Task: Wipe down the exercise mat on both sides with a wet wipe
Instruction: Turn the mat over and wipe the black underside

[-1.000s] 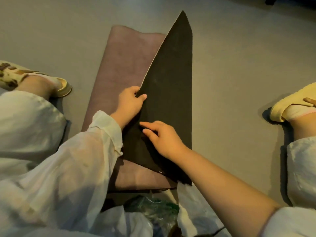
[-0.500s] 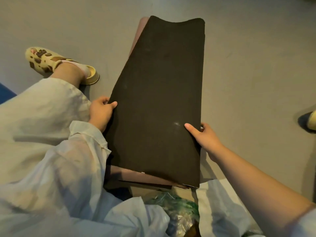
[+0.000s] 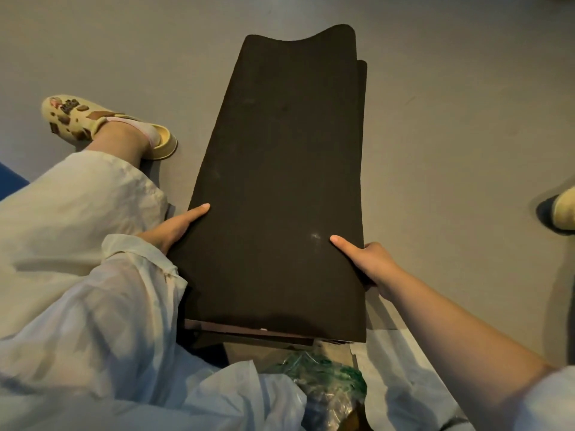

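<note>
The exercise mat lies folded on the grey floor in front of me with its dark underside up. A thin strip of its mauve side shows at the near edge. My left hand grips the mat's left edge, thumb on top. My right hand grips the right edge the same way. The fingers of both hands are hidden under the mat. The far end of the mat curls up slightly. No wet wipe shows in either hand.
A green and clear plastic packet lies by my lap at the near edge. My left foot in a yellow patterned sandal rests left of the mat. The toe of my right sandal shows at the right edge. Grey floor surrounds the mat.
The mat's dark flap was folded diagonally; it has been turned over fully so the dark side covers the top. Both hands moved from the middle out to the side edges.
</note>
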Demonstrator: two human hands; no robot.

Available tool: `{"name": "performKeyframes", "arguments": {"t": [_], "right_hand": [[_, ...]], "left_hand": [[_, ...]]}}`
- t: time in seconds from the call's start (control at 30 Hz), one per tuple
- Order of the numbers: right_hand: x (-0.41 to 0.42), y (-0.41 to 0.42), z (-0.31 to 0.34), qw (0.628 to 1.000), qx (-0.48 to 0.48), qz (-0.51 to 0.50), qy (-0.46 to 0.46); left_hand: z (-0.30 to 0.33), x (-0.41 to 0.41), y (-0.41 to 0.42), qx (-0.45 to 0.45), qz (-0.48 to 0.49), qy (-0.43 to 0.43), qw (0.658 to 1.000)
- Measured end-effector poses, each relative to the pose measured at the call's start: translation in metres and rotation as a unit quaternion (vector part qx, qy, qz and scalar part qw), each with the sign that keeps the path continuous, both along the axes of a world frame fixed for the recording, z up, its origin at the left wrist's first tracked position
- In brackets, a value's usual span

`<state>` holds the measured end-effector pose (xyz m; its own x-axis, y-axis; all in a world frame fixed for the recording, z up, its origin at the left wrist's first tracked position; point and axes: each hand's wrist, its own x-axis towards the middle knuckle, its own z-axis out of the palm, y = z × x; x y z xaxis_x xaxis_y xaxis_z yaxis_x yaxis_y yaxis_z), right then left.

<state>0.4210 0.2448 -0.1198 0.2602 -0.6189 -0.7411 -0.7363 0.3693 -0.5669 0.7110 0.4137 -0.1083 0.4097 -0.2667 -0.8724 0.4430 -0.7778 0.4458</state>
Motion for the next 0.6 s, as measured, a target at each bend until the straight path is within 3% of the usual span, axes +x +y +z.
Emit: {"name": "performKeyframes", "arguments": {"t": [0.2, 0.37, 0.43, 0.6], "right_hand": [[-0.029, -0.002, 0.005, 0.991, 0.122, 0.042, -0.042], [-0.058, -0.011, 0.006, 0.960, 0.236, 0.013, -0.149], [-0.068, -0.017, 0.012, 0.959, 0.217, -0.011, -0.181], [-0.085, -0.054, 0.043, 0.987, 0.029, -0.045, -0.153]], "left_hand": [[-0.004, -0.011, 0.005, 0.001, -0.090, 0.056, 0.994], [0.001, -0.039, -0.002, -0.058, -0.061, 0.010, 0.996], [0.002, -0.052, -0.010, -0.082, -0.064, -0.036, 0.994], [0.002, -0.096, -0.053, -0.144, -0.069, -0.087, 0.983]]}}
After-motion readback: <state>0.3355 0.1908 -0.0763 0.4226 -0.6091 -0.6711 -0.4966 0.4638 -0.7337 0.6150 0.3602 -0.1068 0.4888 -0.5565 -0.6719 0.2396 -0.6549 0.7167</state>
